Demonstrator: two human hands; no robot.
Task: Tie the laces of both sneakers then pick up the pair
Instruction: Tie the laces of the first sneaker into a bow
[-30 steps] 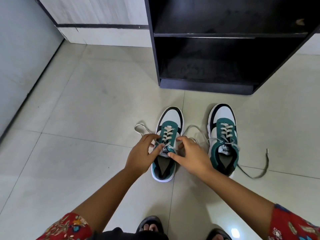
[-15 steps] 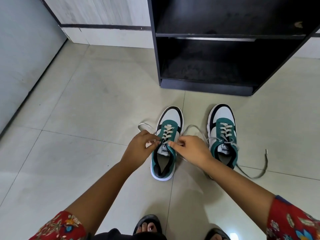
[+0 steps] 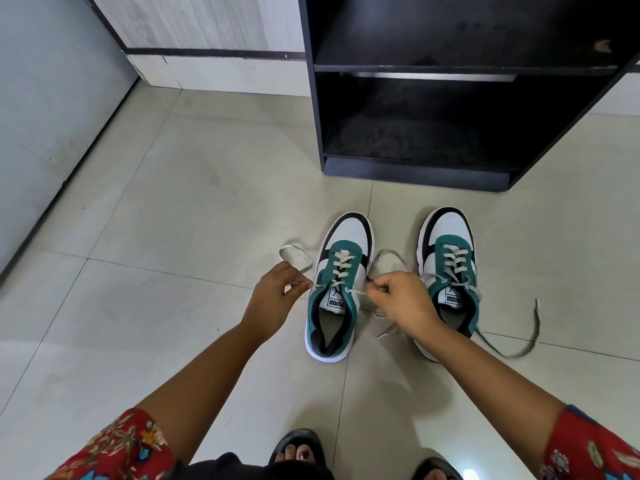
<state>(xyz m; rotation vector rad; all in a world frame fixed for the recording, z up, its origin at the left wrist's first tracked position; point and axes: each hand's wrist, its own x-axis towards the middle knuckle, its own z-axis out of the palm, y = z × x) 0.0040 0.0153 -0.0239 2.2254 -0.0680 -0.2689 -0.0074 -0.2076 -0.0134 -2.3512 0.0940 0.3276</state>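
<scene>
Two teal, white and black sneakers stand side by side on the tiled floor, toes pointing away from me. My left hand (image 3: 273,294) pinches the left end of the left sneaker's (image 3: 337,289) lace, and my right hand (image 3: 401,303) pinches its right end. Both ends are drawn sideways and taut across the tongue. A lace loop (image 3: 294,256) lies on the floor left of that shoe. The right sneaker (image 3: 450,258) sits partly behind my right wrist, its grey lace (image 3: 516,351) trailing loose on the floor to the right.
A black open shelf unit (image 3: 450,126) stands on the floor just beyond the sneakers. A grey wall (image 3: 52,116) runs along the left. My sandalled feet (image 3: 301,452) are at the bottom edge.
Both hands have moved apart from over the left sneaker's tongue, pulling its lace ends out to either side and tight.
</scene>
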